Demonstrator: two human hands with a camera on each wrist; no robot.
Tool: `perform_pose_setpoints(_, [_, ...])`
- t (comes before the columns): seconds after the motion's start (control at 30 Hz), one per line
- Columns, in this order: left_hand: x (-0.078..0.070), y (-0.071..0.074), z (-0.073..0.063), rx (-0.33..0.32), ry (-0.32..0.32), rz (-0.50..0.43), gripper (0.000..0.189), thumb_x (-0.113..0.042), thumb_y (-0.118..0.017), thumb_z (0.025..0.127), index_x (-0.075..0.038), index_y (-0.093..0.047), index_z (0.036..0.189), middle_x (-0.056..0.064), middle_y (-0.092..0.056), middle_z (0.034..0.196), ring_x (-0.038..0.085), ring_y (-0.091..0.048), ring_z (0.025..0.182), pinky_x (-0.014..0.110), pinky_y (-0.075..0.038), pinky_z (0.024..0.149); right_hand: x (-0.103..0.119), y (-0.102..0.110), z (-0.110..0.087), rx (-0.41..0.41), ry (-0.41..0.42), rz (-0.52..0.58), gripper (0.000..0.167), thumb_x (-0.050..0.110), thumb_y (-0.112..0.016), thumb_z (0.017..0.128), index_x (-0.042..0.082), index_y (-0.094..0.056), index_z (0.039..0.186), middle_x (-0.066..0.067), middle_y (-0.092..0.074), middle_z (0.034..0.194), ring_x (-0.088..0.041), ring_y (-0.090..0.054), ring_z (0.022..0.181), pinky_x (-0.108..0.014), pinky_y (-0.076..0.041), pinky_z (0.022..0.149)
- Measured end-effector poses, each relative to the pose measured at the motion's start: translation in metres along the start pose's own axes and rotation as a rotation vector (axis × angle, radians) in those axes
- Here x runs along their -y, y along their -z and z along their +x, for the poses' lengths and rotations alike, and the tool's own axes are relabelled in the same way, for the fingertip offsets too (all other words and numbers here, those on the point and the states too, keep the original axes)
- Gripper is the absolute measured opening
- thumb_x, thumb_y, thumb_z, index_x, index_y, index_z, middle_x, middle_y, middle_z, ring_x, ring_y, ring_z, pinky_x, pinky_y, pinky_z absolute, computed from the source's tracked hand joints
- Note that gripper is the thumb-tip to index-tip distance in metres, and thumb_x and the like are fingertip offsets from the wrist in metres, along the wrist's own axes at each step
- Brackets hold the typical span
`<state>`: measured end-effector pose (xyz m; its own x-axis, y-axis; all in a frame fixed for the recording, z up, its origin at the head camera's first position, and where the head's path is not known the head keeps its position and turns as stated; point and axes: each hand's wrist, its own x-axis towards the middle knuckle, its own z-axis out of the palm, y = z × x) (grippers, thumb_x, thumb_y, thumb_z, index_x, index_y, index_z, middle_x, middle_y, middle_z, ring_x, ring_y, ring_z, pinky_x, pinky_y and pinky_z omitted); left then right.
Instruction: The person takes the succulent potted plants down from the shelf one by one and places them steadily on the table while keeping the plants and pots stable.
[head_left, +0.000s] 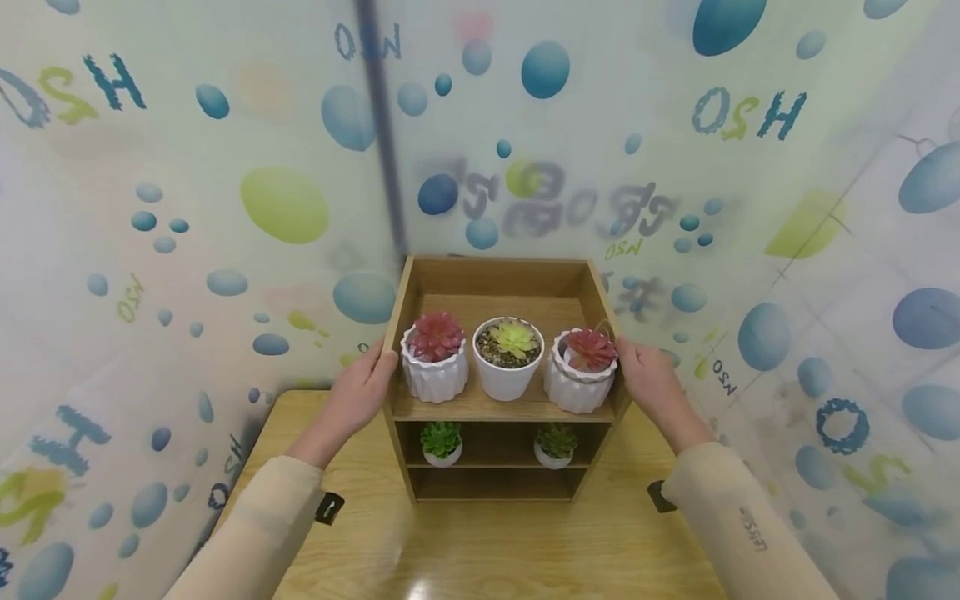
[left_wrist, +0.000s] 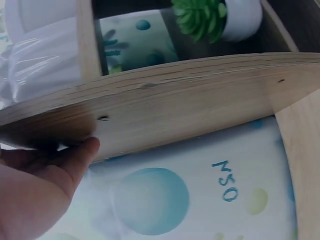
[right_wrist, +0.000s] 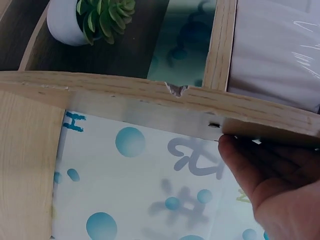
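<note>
A small wooden shelf unit [head_left: 495, 408] stands between my two hands. My left hand [head_left: 358, 390] presses against its left side panel, and my right hand [head_left: 652, 385] presses against the right one. In both wrist views the fingers lie on the panels' outer faces, partly in shadow. Along the upper board stand a red succulent in a white ribbed pot [head_left: 435, 373], a pale green succulent in a smooth white pot [head_left: 508, 379], and another red succulent in a ribbed pot [head_left: 579, 387]. Below sit two small green potted succulents, the left one [head_left: 442, 442] brighter than the right one [head_left: 555, 444].
The shelf is on a light wooden table [head_left: 480, 550]. White fabric walls [head_left: 285, 108] printed with blue and green spots close in behind and on both sides.
</note>
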<state>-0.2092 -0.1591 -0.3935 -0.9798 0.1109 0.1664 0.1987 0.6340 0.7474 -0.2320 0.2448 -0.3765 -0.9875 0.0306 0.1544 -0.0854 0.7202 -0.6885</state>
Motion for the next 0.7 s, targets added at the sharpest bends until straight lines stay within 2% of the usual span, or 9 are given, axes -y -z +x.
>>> perform_pose_setpoints(0.2, [-0.015,0.008,0.006,-0.034,-0.05,-0.006,0.058,-0.02,-0.039,0.109,0.002,-0.028,0.161,0.026,-0.036,0.161,0.045,-0.044,0.142,0.057,-0.039,0.115,0.0,0.001,-0.001,0.006,-0.002,0.003,0.056,0.037,-0.035,0.11,0.013,-0.037,0.06,-0.001,-0.035,0.059,-0.021,-0.04,0.06,-0.035,-0.034,0.056])
perform_pose_setpoints(0.3, [-0.025,0.012,0.008,-0.045,-0.067,0.01,0.059,-0.02,-0.043,0.108,0.004,-0.029,0.16,0.026,-0.037,0.16,0.046,-0.046,0.14,0.057,-0.041,0.113,0.0,0.001,-0.001,0.006,-0.002,0.007,0.056,0.039,-0.034,0.11,0.013,-0.037,0.06,-0.001,-0.036,0.059,-0.021,-0.04,0.06,-0.035,-0.035,0.056])
perform_pose_setpoints(0.47, [-0.036,0.018,0.013,-0.05,-0.118,0.107,0.06,-0.023,-0.051,0.106,0.006,-0.036,0.156,0.027,-0.042,0.157,0.047,-0.048,0.137,0.059,-0.042,0.111,-0.002,-0.001,0.0,-0.008,0.004,0.016,0.056,0.036,-0.036,0.11,0.012,-0.037,0.06,0.0,-0.035,0.058,-0.021,-0.039,0.059,-0.035,-0.034,0.056])
perform_pose_setpoints(0.7, [-0.05,0.019,0.022,0.027,-0.119,0.222,0.07,-0.029,-0.06,0.102,0.004,-0.035,0.157,0.025,-0.041,0.159,0.042,-0.039,0.147,0.056,-0.033,0.119,-0.002,-0.001,-0.001,-0.004,-0.006,0.029,0.057,0.036,-0.036,0.11,0.014,-0.037,0.058,0.002,-0.037,0.055,-0.021,-0.041,0.059,-0.035,-0.035,0.057])
